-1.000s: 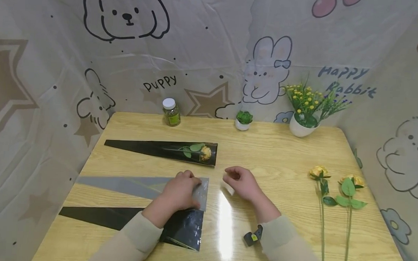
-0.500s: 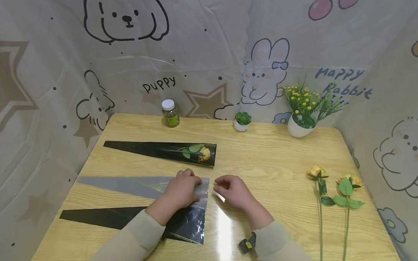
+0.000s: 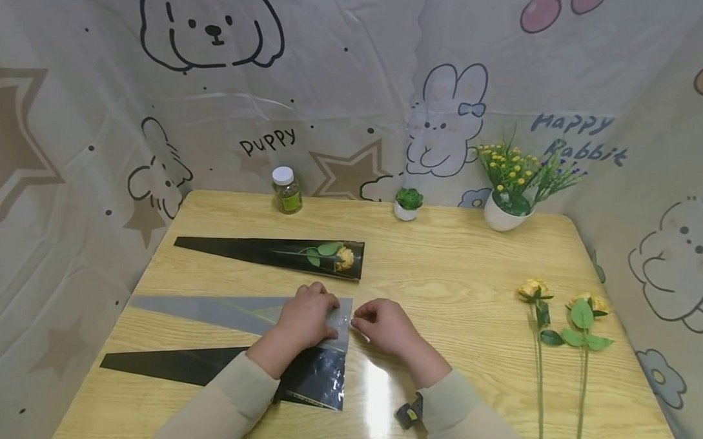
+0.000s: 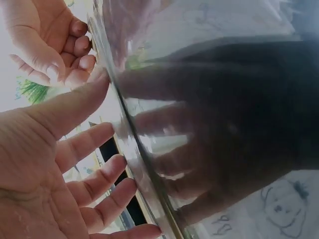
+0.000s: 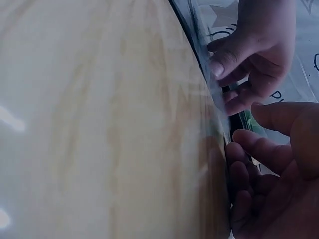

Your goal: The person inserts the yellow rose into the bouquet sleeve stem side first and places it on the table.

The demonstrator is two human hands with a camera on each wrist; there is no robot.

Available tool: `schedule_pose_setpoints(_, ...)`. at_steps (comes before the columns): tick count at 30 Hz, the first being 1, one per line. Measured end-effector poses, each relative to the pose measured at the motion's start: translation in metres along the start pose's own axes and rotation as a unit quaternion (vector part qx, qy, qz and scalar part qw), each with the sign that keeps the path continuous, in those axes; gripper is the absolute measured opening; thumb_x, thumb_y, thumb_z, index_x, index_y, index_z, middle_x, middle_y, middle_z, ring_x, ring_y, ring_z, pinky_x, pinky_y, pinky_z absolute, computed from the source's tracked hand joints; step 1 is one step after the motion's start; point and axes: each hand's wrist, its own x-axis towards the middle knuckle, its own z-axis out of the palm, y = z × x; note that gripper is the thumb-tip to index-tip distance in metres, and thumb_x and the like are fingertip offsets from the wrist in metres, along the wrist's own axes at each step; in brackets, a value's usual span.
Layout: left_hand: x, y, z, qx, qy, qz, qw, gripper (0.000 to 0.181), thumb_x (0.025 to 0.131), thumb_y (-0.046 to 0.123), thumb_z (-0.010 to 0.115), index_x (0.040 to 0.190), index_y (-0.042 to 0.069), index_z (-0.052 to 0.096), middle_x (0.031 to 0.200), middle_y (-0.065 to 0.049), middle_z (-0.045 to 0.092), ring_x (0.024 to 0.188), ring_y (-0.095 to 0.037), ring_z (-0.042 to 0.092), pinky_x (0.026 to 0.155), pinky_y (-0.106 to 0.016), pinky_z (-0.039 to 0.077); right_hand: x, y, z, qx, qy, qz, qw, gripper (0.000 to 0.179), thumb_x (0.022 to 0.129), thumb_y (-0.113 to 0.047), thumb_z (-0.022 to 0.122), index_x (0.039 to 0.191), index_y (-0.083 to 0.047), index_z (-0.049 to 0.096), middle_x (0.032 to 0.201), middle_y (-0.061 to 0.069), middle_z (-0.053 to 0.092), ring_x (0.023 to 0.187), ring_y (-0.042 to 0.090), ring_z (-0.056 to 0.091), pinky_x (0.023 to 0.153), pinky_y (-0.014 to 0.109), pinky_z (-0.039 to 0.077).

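My left hand rests on the wide end of a grey translucent flower sleeve, fingers spread and fingertips touching it. My right hand is at that sleeve's right edge, thumb and forefinger apart in the right wrist view, holding nothing visible. Below lies a black flower sleeve, partly hidden by my left arm. Above, another black sleeve holds a yellow rose with green leaves under its clear front.
Two yellow long-stemmed roses, a left rose and a right rose, lie at the right. Along the back stand a white-capped jar, a small succulent and a potted flower plant. A small black object is by my right sleeve.
My right hand has moved left to the grey sleeve's edge. My left hand has barely shifted on the sleeve. The black sleeve's wide end has moved slightly up and right.
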Motion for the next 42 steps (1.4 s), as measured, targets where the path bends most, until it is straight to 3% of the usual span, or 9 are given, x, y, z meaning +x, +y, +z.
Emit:
schedule_pose_setpoints(11, 0.007, -0.001, -0.002, -0.038, 0.009, -0.028, 0.9988, 0.028, 0.097, 0.030, 0.079, 0.122, 0.018, 0.078, 0.111, -0.005, 0.066, 0.098, -0.026, 0.063, 0.078, -0.044, 0.056, 0.004, -0.004, 0.004, -0.010, -0.002, -0.002, 0.9999, 0.018, 0.099, -0.027, 0.076, 0.101, -0.010, 0.083, 0.097, 0.000, 0.078, 0.091, 0.017, 0.071, 0.086, 0.041, 0.057)
schedule_pose_setpoints(18, 0.005, 0.004, -0.011, -0.088, 0.006, -0.024, 0.9958, 0.022, 0.100, 0.033, 0.076, 0.116, 0.019, 0.079, 0.104, -0.001, 0.066, 0.087, -0.018, 0.061, 0.078, -0.041, 0.053, 0.006, -0.009, 0.008, 0.042, 0.018, 0.005, 0.9989, 0.021, 0.105, -0.025, 0.068, 0.109, -0.008, 0.080, 0.108, 0.006, 0.075, 0.101, 0.023, 0.069, 0.091, 0.046, 0.056)
schedule_pose_setpoints(24, 0.001, 0.006, -0.014, -0.116, 0.016, -0.006, 0.9932, 0.036, 0.099, 0.035, 0.077, 0.129, 0.016, 0.075, 0.111, -0.005, 0.070, 0.094, -0.021, 0.064, 0.081, -0.044, 0.054, 0.007, -0.009, 0.007, 0.103, 0.031, -0.014, 0.9941, 0.018, 0.104, -0.014, 0.068, 0.104, -0.001, 0.080, 0.100, 0.008, 0.077, 0.093, 0.020, 0.069, 0.085, 0.040, 0.056)
schedule_pose_setpoints(28, -0.001, 0.003, -0.014, -0.170, 0.053, -0.012, 0.9840, 0.034, 0.101, 0.031, 0.075, 0.131, 0.015, 0.073, 0.115, -0.004, 0.072, 0.100, -0.022, 0.068, 0.084, -0.044, 0.056, 0.006, -0.006, 0.002, 0.124, 0.040, -0.016, 0.9913, 0.017, 0.102, -0.010, 0.069, 0.097, 0.002, 0.080, 0.091, 0.008, 0.076, 0.082, 0.015, 0.065, 0.076, 0.033, 0.054)
schedule_pose_setpoints(34, -0.001, 0.004, -0.013, -0.241, 0.130, -0.051, 0.9605, 0.016, 0.104, 0.027, 0.070, 0.112, 0.015, 0.076, 0.097, 0.002, 0.070, 0.087, -0.016, 0.065, 0.079, -0.041, 0.056, 0.005, -0.002, -0.005, 0.140, 0.025, -0.005, 0.9899, 0.017, 0.100, -0.010, 0.071, 0.092, 0.002, 0.080, 0.081, 0.004, 0.073, 0.071, 0.012, 0.059, 0.065, 0.028, 0.050)
schedule_pose_setpoints(42, 0.000, 0.019, -0.012, -0.262, 0.134, -0.081, 0.9523, 0.035, 0.093, 0.049, 0.080, 0.098, 0.017, 0.065, 0.086, 0.004, 0.064, 0.071, -0.015, 0.058, 0.064, -0.035, 0.049, 0.005, -0.005, -0.006, 0.155, 0.013, -0.045, 0.9869, 0.018, 0.097, -0.007, 0.075, 0.081, 0.001, 0.075, 0.069, -0.002, 0.065, 0.059, 0.009, 0.053, 0.055, 0.024, 0.045)
